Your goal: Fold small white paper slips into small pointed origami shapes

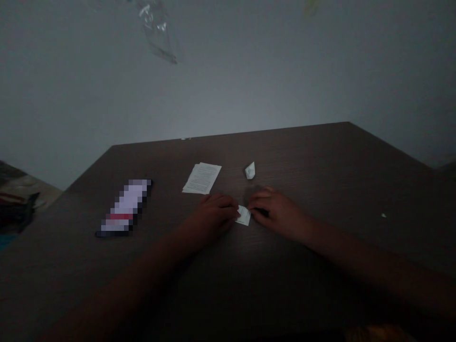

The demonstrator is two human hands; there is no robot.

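A small piece of printed paper point(244, 216) lies on the dark table between my two hands. My left hand point(218, 213) is closed, its fingertips on the paper's left edge. At the right edge, the thumb and fingers of my right hand point(272, 209) pinch the paper's upper corner. Just beyond my hands sits a small folded paper shape point(250, 171) with a pointed tip. A stack of printed sheets point(202, 178) rests past my left hand. The dim light hides the finer folds of the paper.
A phone point(124, 209) with a blurred-out screen lies on the left of the table point(302, 156). A tiny white scrap point(384, 215) is at the right. Behind the table rises a pale wall point(231, 85), with a clear plastic bag point(156, 28) on it.
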